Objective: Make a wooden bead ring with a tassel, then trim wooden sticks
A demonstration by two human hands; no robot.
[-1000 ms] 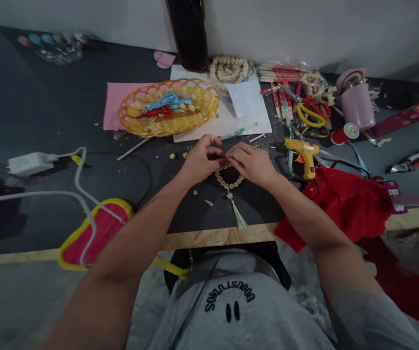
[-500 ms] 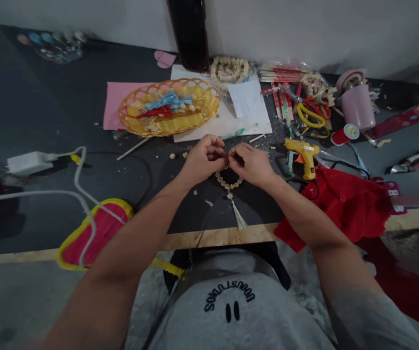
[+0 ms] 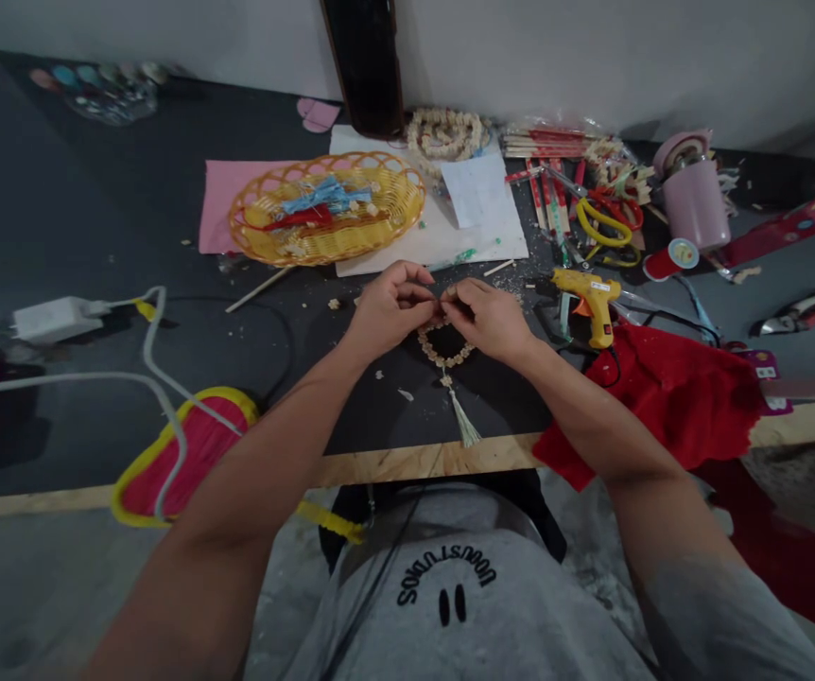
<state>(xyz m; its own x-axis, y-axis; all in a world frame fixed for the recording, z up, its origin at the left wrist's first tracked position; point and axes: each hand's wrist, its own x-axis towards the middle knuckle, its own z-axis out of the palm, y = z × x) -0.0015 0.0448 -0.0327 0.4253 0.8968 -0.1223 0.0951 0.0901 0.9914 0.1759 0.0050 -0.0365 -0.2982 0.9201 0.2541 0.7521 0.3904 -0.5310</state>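
Note:
My left hand (image 3: 394, 310) and my right hand (image 3: 485, 314) meet over the dark tabletop, thumbs and forefingers pinched close together. Between them they hold the upper ends of a beaded bracelet (image 3: 448, 361), a loop of small pale beads. The loop hangs down toward me and rests on the table. From its lowest bead a cream tassel (image 3: 464, 420) trails to the table's wooden edge. Exactly what sits between the fingertips, perhaps the string ends, is too small to make out.
Behind my hands a yellow woven basket (image 3: 329, 210) holds blue and red tassels. To the right lie a yellow glue gun (image 3: 592, 305), scissors (image 3: 602, 227), a red thread spool (image 3: 669, 260) and red cloth (image 3: 669, 397). A white charger (image 3: 57, 320) with cable lies left. A phone (image 3: 365, 66) leans at the back.
Both hands stay pinched at the bracelet's top with barely any finger movement. The view has shifted very slightly.

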